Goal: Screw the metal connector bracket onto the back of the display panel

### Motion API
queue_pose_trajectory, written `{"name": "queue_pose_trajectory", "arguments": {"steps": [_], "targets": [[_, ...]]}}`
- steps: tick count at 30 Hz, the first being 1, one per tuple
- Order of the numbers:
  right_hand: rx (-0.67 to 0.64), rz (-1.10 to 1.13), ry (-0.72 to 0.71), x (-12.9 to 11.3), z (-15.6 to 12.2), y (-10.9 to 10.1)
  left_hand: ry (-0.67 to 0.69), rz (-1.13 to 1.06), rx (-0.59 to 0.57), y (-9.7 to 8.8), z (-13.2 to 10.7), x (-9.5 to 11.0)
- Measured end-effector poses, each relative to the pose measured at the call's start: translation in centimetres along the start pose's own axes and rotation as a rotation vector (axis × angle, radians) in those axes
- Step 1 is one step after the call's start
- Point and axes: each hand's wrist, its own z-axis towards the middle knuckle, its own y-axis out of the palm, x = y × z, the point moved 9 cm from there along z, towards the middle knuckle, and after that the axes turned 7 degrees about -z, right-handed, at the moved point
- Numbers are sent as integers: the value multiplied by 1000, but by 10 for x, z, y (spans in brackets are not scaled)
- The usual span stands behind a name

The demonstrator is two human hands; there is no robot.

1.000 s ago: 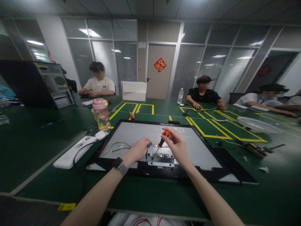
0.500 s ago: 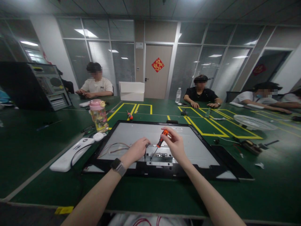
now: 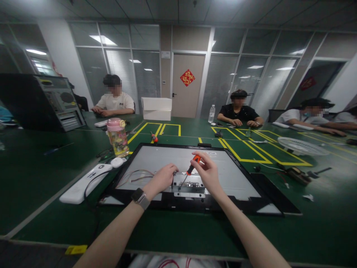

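A flat monitor panel [image 3: 240, 178] lies face down on the green table, its grey metal back up inside a black frame. Near its front edge sits a small metal bracket [image 3: 192, 188]. My right hand [image 3: 208, 173] is closed round an orange-and-black screwdriver [image 3: 192, 169], whose tip slants down onto the bracket. My left hand [image 3: 163, 178], a watch on its wrist, rests with curled fingers at the bracket's left end, beside thin wires [image 3: 136, 175]. What the left fingers pinch, if anything, is hidden.
A white power strip [image 3: 83, 183] with a black cable lies left of the panel, a pink-lidded bottle [image 3: 118, 137] behind it. A computer case [image 3: 44, 102] stands far left. Across the table sit three people, with a white box [image 3: 156, 108], a water bottle [image 3: 211, 113] and a fan grille [image 3: 302, 145].
The view has shifted slightly. My hands and the screwdriver stay at the bracket, nearly as before.
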Motion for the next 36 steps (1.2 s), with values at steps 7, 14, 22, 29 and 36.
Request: {"name": "queue_pose_trajectory", "arguments": {"steps": [7, 14, 22, 29, 36], "targets": [[-122, 34, -44, -8, 0, 8, 5, 0, 0, 0, 0, 0], [-13, -37, -29, -2, 4, -3, -8, 6, 2, 0, -1, 0], [-128, 113, 14, 0, 2, 5, -5, 8, 3, -1, -1, 0], [-84, -32, 5, 1, 5, 0, 3, 6, 7, -1, -1, 0], [-168, 72, -25, -2, 2, 7, 3, 11, 1, 1, 0, -1]]}}
